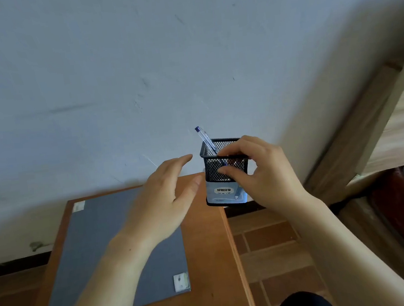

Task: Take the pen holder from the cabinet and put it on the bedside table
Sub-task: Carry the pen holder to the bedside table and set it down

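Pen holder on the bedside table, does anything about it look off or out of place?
The pen holder sits at the far right corner of the bedside table, apparently overhanging the edge. The right hand grips it; the left hand hovers open beside it. Its pen leans.

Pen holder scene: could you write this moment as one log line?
right hand: grips mesh pen holder | pen: inside, tilted | holder: at bedside table far corner, contact unclear | left hand: open, beside holder

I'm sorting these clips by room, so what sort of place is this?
Probably a bedroom: a wooden bed frame stands against the wall, with a small wooden bedside table beside it. The right hand holds a mesh pen holder above the table's corner.
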A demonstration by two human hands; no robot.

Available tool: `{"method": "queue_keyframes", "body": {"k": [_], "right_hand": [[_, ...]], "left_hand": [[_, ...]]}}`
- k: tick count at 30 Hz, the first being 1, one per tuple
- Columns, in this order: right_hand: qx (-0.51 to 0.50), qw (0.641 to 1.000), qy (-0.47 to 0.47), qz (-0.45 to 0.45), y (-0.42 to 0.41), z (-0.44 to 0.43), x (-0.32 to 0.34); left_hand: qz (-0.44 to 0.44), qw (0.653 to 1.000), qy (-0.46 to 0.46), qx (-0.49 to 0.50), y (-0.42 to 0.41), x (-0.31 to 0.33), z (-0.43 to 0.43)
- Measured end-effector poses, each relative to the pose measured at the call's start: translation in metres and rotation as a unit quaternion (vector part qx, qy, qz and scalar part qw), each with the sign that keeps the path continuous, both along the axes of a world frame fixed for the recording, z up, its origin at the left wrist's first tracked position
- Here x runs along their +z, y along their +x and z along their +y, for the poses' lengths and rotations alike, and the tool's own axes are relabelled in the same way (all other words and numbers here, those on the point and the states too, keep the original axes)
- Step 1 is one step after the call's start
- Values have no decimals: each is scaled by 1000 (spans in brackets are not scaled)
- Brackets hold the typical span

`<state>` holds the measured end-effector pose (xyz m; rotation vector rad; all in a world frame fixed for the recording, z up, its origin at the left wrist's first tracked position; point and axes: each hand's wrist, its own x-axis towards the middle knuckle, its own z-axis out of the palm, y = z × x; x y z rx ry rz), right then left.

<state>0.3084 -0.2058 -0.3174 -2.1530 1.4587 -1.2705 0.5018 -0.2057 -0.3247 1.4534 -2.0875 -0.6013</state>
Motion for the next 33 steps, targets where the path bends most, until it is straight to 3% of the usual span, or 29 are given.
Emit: {"method": "queue_keyframes", "body": {"k": [10,33], "right_hand": [[6,999,-36,-20,-11,-12,-105],[39,997,-69,10,29,-48,-166]], "left_hand": [[-24,998,-54,-1,-13,-102,-7],[-87,990,-79,72,30,-177,-40]]}}
